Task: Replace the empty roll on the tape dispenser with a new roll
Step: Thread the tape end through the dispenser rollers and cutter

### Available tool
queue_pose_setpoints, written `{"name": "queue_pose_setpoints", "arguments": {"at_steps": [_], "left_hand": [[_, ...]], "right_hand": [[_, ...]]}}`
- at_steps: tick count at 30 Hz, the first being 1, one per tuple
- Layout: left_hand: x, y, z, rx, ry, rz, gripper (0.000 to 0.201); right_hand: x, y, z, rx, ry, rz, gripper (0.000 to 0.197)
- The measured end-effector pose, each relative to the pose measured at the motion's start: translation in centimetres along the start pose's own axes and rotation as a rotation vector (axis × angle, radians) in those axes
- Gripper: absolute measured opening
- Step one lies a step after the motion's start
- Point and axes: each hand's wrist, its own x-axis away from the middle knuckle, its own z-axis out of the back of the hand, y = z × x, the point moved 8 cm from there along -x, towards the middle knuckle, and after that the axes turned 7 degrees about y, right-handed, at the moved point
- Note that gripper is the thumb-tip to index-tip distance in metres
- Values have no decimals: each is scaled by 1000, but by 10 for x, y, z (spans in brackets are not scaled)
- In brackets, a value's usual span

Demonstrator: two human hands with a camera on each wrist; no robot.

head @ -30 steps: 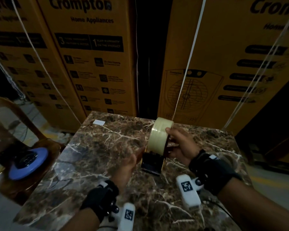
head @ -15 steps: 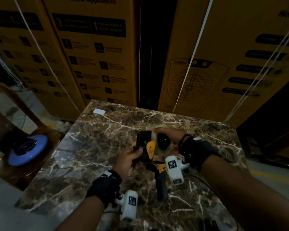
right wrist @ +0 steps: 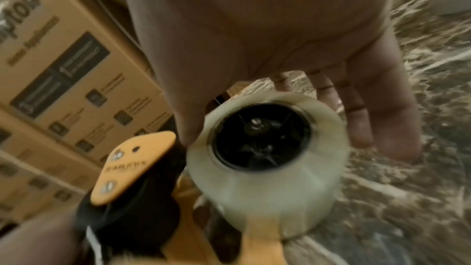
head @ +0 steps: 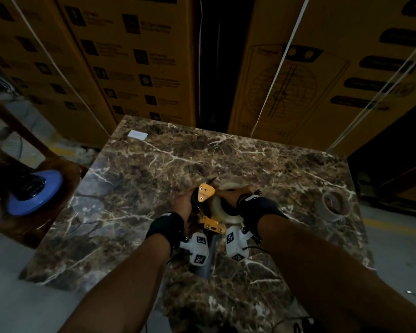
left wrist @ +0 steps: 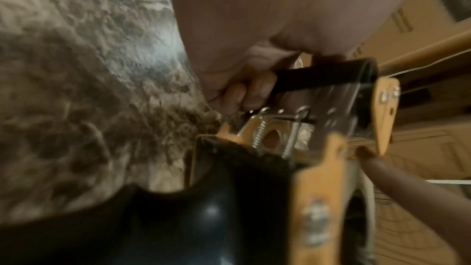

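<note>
A yellow and black tape dispenser [head: 205,195] lies on the marble table [head: 135,212] in front of me. My left hand [head: 186,204] grips its front end, and in the left wrist view the fingers [left wrist: 244,92] curl round the black roller beside the metal frame [left wrist: 318,170]. A pale new tape roll [head: 222,213] sits over the dispenser's black hub [right wrist: 260,136]. My right hand [head: 229,192] holds that new roll [right wrist: 265,168], thumb on one side and fingers [right wrist: 382,124] on the other. The empty roll [head: 333,205] lies apart at the table's right.
Stacked yellow cartons [head: 135,56] with white straps stand right behind the table. A brown chair carrying a blue disc [head: 34,195] is at the left. A small white label [head: 137,135] sits on the far left corner. The table's right edge drops to the floor.
One second ago my right hand held the new roll upright above the dispenser. It has since come down onto the hub, and both hands with the dispenser have drawn closer to me.
</note>
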Motion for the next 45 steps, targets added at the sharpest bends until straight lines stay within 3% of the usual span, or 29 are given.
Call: {"name": "queue_pose_setpoints", "arguments": {"at_steps": [3, 6, 8, 9, 11, 13, 14, 16, 18, 20, 22, 26, 29, 37, 39, 40, 42, 45], "left_hand": [[-1, -3, 2, -65, -19, 33, 47], [-6, -3, 5, -75, -98, 37, 57], [-3, -1, 10, -65, -143, 37, 54], [-1, -1, 11, -76, -181, 24, 49], [1, 2, 9, -148, -237, -86, 36], [3, 2, 10, -234, -216, -263, 28], [4, 0, 8, -261, -211, -345, 38], [4, -15, 1, -331, -210, -448, 80], [3, -29, -1, -428, -144, -466, 117], [-3, -37, 1, -525, -75, -421, 133], [-7, -38, 0, -534, -72, -418, 138], [-18, -47, 2, -500, -85, -445, 136], [-15, -49, 2, -502, -77, -447, 136], [-2, -36, -3, -410, -175, -464, 125], [17, -26, -7, -386, -212, -493, 115], [24, -24, -6, -391, -192, -506, 114], [38, -26, -2, -417, -163, -512, 107], [54, -32, -1, -504, -149, -528, 87]], "right_hand": [[-4, 5, -3, 106, 55, -8, 115], [-30, 19, 0, 135, 87, 81, 104], [-22, 22, 6, 255, 36, 166, 114], [-18, 23, 11, 296, 15, 211, 109], [-4, 23, 27, 348, 15, 274, 88], [0, 15, 43, 372, 113, 395, 86], [-1, 5, 44, 430, 145, 496, 87], [2, -14, 30, 654, 121, 644, 87], [1, -25, 10, 779, 21, 674, 87], [2, -34, 2, 714, -10, 666, 90], [-5, -35, -4, 557, -46, 548, 90], [-13, -30, -14, -26, -138, 186, 49], [-19, -28, -16, -145, -98, 109, 38], [-8, -29, -7, -48, -82, 246, 28], [-4, -28, -4, 173, -93, 380, 43], [-7, -26, 0, 301, -69, 437, 60], [-2, -23, 15, 407, -6, 559, 82], [-11, -3, 49, 50, 74, 584, 78]]}}
